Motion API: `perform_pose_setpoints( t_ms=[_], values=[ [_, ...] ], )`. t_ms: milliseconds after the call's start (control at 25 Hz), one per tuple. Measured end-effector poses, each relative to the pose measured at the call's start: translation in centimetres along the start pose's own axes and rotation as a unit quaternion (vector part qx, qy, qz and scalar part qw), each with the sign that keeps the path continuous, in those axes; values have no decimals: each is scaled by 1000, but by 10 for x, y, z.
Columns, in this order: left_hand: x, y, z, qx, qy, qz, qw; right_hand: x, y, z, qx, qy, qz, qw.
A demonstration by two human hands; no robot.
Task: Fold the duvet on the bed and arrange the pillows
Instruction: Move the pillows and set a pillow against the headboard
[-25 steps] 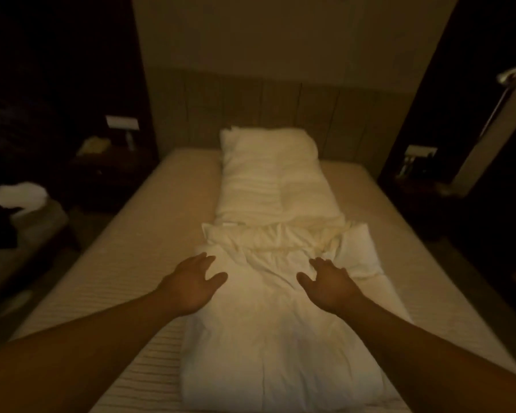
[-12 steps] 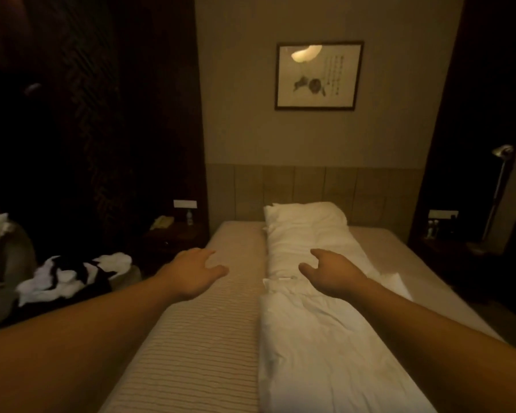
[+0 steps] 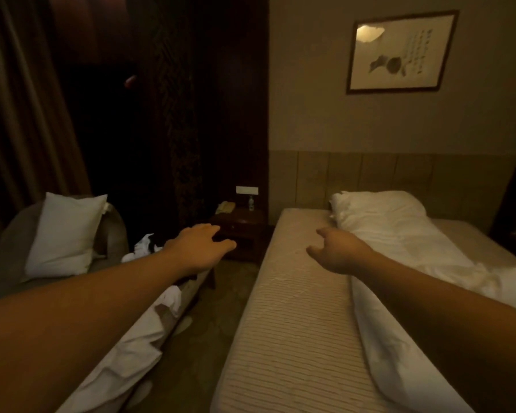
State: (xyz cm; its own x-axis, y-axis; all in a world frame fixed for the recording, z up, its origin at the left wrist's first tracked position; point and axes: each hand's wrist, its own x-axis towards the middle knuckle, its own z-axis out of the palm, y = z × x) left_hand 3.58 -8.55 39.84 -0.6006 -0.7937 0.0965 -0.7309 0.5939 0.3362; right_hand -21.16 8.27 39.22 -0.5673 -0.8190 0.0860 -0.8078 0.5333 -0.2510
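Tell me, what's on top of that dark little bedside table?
On the bedside table sit a pale telephone-like object and a small bottle. The left hand covers part of its front.

Duvet (image 3: 399, 254): white cloth, matt, soft and creased, faint woven stripe. Mattress (image 3: 295, 323): beige fabric, matt, ribbed with fine cross lines. Pillow (image 3: 64, 234): plain white cloth, smooth, matt. Chair (image 3: 9, 248): grey-brown upholstery, matt. Sheet (image 3: 125, 353) lying below it: white cloth, crumpled. Nightstand (image 3: 242, 231): dark wood, slight sheen on top. Headboard (image 3: 364, 177): tan panels, matt, seams visible; material unclear. Picture (image 3: 399, 52): dark frame, glossy glass with a light reflection, paper print behind. Curtain (image 3: 21, 114): brown cloth, heavy folds, matt. Wall (image 3: 310, 99): painted, matt, smooth. Floor (image 3: 209, 317): looks like carpet, dull.
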Motion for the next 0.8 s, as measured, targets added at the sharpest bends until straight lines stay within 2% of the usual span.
perform_pose_setpoints(
  t_ms=[320, 560, 680, 800],
  values=[
    [121, -133, -4, -41, -17, 2, 999, 104, -87, 56, -41, -5, 50, 998],
    [264, -206, -8, -61, -44, 5, 997, 259, -141, 100, 17, -19, 77, 997],
    [342, -244, -28, -58, -21, 13, 998, 330, -169, 102, 36, 0, 78, 996],
    [418, -278, -33, -39, -31, 16, 999, 392, -187, 108, 28, 14, 97, 995]
  ],
)
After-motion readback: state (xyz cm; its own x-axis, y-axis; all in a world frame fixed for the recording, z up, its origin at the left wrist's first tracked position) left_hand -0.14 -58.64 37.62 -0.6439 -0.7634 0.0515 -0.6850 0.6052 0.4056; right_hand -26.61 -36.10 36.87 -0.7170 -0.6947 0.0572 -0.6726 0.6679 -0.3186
